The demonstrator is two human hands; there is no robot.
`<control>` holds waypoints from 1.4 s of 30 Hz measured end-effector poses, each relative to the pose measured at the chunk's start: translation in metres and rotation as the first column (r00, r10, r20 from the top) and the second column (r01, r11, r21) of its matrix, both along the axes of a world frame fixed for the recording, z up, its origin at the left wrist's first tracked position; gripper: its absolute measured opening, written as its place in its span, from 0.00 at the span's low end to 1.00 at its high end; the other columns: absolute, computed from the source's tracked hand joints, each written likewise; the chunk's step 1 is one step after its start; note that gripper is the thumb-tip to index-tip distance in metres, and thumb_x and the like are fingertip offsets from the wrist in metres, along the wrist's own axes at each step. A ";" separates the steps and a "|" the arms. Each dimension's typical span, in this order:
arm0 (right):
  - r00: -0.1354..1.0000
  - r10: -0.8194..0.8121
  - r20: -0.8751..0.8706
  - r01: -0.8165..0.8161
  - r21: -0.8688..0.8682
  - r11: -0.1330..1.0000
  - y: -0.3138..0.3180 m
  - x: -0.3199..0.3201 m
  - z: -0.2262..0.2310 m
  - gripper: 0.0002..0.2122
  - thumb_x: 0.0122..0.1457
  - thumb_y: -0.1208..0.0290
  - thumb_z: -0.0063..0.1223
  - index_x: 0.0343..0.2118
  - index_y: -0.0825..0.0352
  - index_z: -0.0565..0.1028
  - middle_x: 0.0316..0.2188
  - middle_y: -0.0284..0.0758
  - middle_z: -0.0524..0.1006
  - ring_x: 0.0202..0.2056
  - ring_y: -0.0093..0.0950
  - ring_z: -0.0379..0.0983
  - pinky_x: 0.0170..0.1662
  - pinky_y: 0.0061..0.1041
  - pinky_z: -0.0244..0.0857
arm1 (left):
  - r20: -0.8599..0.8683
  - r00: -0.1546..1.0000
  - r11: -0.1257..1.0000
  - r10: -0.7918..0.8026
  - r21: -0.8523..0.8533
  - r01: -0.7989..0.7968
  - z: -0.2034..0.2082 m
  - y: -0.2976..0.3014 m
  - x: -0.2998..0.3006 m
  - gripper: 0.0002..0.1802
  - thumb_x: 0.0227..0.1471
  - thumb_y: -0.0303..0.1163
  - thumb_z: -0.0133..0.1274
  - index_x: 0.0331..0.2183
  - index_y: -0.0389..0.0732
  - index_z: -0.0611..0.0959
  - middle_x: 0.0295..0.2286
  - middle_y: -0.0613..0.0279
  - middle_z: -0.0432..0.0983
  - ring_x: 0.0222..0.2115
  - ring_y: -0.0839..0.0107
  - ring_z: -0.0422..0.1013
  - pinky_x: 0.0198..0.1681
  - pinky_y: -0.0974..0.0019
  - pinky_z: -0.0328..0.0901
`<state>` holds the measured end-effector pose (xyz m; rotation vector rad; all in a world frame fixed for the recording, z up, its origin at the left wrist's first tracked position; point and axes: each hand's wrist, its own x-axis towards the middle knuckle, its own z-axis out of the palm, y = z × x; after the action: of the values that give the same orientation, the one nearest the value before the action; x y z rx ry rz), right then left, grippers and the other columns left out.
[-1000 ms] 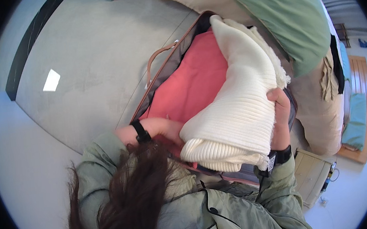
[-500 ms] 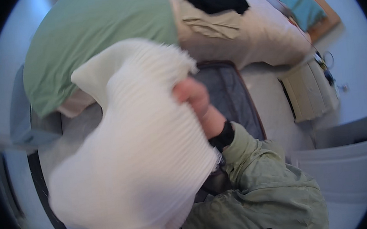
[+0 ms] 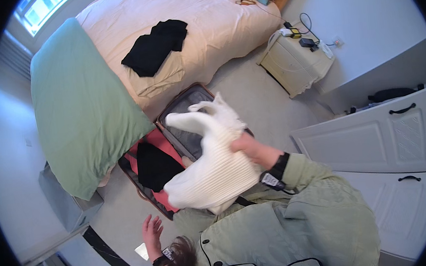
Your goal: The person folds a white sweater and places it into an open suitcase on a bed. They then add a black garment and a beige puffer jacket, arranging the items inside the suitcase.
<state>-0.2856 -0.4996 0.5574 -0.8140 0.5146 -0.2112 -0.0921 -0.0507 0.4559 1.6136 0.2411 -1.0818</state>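
My right hand (image 3: pixel 247 146) is closed on a white ribbed knit sweater (image 3: pixel 215 171), which hangs bunched over an open suitcase (image 3: pixel 187 98) on the floor. My left hand (image 3: pixel 152 234) is at the lower left, apart from the sweater, with its fingers spread and nothing in it. Inside the suitcase's left half lie a black garment (image 3: pixel 156 168) and a pinkish-red garment (image 3: pixel 158 139). The grey-lined right half is partly hidden behind the sweater.
A bed with a pale pink sheet (image 3: pixel 110 27) and a green quilt (image 3: pixel 80 110) stands beyond the suitcase. Black clothing (image 3: pixel 153 49) and a beige garment (image 3: pixel 161 79) lie on it. A cream bedside cabinet (image 3: pixel 294 66) with cables and white cabinet doors (image 3: pixel 362 141) are at the right.
The sweater has moved away from my head and lower, still in my right hand. My left hand, mostly hidden behind it before, now shows at the lower left. The view has turned.
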 end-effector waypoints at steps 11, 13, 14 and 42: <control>0.853 -0.414 -0.316 0.392 -0.134 0.910 -0.140 -0.256 0.080 0.32 0.35 0.81 0.44 0.52 0.74 0.67 0.43 0.39 0.75 0.45 0.32 0.73 0.49 0.27 0.67 | 0.027 0.930 0.905 -0.367 0.241 0.350 0.117 -0.231 -0.027 0.27 0.58 0.41 0.47 0.58 0.47 0.66 0.45 0.59 0.76 0.41 0.71 0.73 0.42 0.65 0.66; 0.818 -0.409 -0.404 0.397 -0.119 0.910 -0.165 -0.289 0.083 0.31 0.36 0.82 0.44 0.52 0.75 0.67 0.43 0.39 0.75 0.45 0.32 0.73 0.49 0.27 0.67 | 0.050 0.909 0.904 -0.414 0.140 0.404 0.136 -0.296 -0.056 0.29 0.58 0.40 0.48 0.59 0.47 0.63 0.45 0.59 0.75 0.41 0.71 0.72 0.43 0.65 0.66; 0.813 -0.405 -0.418 0.389 -0.128 0.912 -0.178 -0.302 0.086 0.31 0.36 0.82 0.44 0.52 0.75 0.67 0.43 0.39 0.75 0.45 0.32 0.73 0.49 0.27 0.67 | 0.068 0.900 0.900 -0.431 0.102 0.424 0.146 -0.328 -0.069 0.29 0.58 0.40 0.48 0.59 0.47 0.62 0.45 0.59 0.75 0.41 0.70 0.72 0.43 0.65 0.66; 0.973 0.099 -0.207 -0.162 -0.315 0.935 -0.570 -0.034 0.198 0.34 0.38 0.79 0.49 0.56 0.70 0.63 0.47 0.34 0.72 0.48 0.29 0.69 0.52 0.27 0.64 | -0.002 0.419 0.327 -0.908 -0.630 0.705 0.214 -0.818 -0.011 0.44 0.57 0.60 0.44 0.65 0.57 0.44 0.63 0.60 0.49 0.61 0.60 0.52 0.55 0.54 0.59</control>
<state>-0.3193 -1.0699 0.7557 -1.2008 0.6093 -0.0975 -0.1030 -0.8685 0.6703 0.9058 -0.7489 -2.0390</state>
